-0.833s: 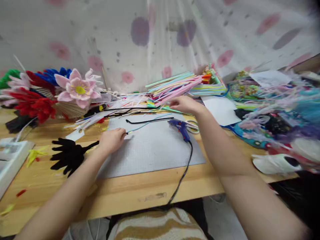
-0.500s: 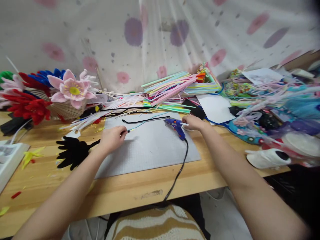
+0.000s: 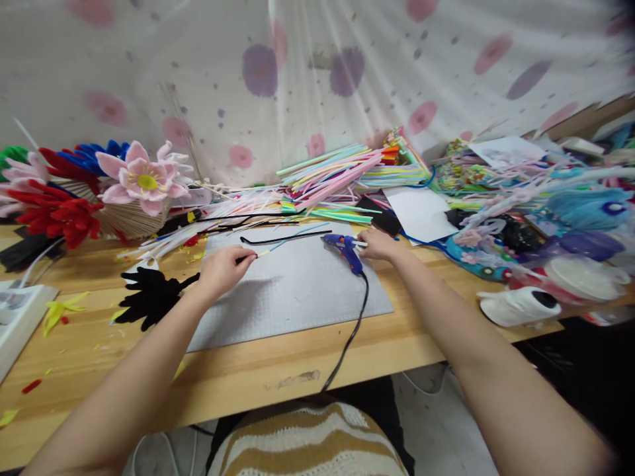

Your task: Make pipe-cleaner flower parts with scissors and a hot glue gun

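My left hand (image 3: 229, 268) pinches the dark end of a black stem at the left of the grey mat (image 3: 292, 297); the stem runs back to a black fuzzy flower (image 3: 151, 297) beside the wrist. Just past the fingertips lies a thin light-blue stick (image 3: 280, 244). A bent black pipe cleaner (image 3: 288, 238) rests along the mat's back. My right hand (image 3: 376, 243) is at the rear of a blue glue gun (image 3: 344, 248), by its white glue stick; its fingers are curled, and what they grip is too small to make out.
Pipe cleaners (image 3: 337, 175) are heaped along the back. Fuzzy flowers (image 3: 143, 178) stand at the left, near a white power strip (image 3: 20, 314). A white spool (image 3: 518, 306) lies at the right. The gun's black cord (image 3: 354, 334) crosses the front edge.
The view has shifted slightly. The black flower has turned a little, and the tip held in my left hand shows less. My right hand remains by the glue gun.
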### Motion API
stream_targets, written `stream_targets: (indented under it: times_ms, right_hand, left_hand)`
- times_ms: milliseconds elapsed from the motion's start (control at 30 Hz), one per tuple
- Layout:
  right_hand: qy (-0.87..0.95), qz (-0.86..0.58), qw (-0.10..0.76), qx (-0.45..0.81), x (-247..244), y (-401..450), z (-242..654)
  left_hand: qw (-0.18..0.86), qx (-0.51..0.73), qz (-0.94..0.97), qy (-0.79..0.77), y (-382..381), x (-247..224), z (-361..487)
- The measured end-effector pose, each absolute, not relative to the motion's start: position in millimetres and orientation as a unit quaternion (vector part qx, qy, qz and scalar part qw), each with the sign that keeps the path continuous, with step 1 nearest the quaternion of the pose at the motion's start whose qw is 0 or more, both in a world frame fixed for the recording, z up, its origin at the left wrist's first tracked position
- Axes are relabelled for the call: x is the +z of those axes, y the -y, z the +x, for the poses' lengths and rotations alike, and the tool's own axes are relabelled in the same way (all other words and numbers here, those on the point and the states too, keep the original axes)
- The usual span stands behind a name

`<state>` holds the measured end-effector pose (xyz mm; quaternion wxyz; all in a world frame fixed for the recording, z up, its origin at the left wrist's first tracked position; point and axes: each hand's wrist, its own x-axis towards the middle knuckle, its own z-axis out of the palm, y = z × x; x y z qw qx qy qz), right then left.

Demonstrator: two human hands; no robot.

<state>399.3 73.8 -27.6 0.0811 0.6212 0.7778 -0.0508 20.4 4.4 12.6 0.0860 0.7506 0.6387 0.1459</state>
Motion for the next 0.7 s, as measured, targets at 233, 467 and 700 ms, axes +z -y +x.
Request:
stream_targets:
  times_ms: [233,467,700]
  right_hand:
    - [-0.759,0.64,0.035,-0.11,-32.4,-79.8,412.9]
    - [-0.733,0.672,0.054,-0.094,-33.1,-79.4,414.9]
    - [-0.733,0.658,0.163,-0.052,-15.2,-75.6,408.8]
  left_hand:
    - [0.055,0.123,0.747,-0.651,-5.8,15.9,22.3]
    - [0.026,0.114,0.779,-0.616,-7.2,7.1,23.2]
    - [-0.022,0.114,0.794,-0.597,-8.9,1.9,23.6]
